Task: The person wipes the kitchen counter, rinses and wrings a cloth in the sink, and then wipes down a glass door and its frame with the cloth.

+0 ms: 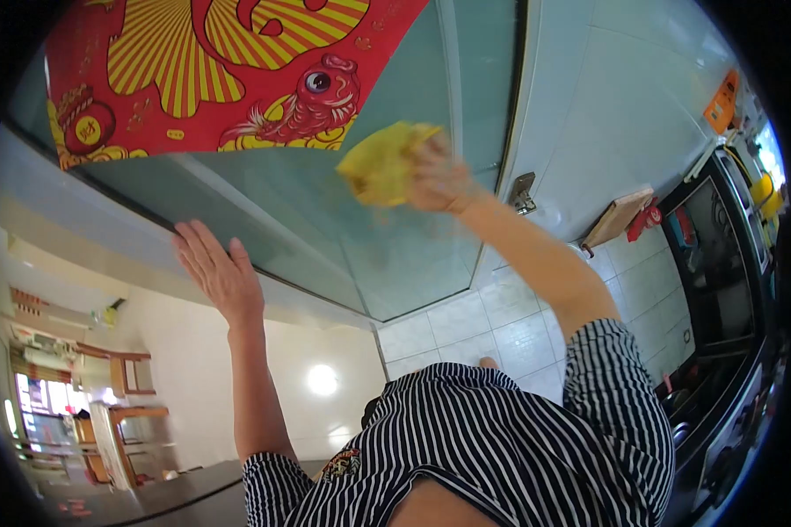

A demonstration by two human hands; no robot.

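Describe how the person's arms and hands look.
Both sleeves are short, with narrow dark and white stripes, matching the shirt. A small multicoloured emblem shows on the shirt near the left sleeve. The forearms are bare, with no watch or bracelet visible. The left hand wears no visible glove or ring; the right hand is also gloveless, but blur hides finer detail.

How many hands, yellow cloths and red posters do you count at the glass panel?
Hands: 2 (left hand, spread; right hand, blurred)
Yellow cloths: 1 (yellow cloth held in the right hand)
Red posters: 1 (red poster, cut off by the picture's top edge)
Total: 4
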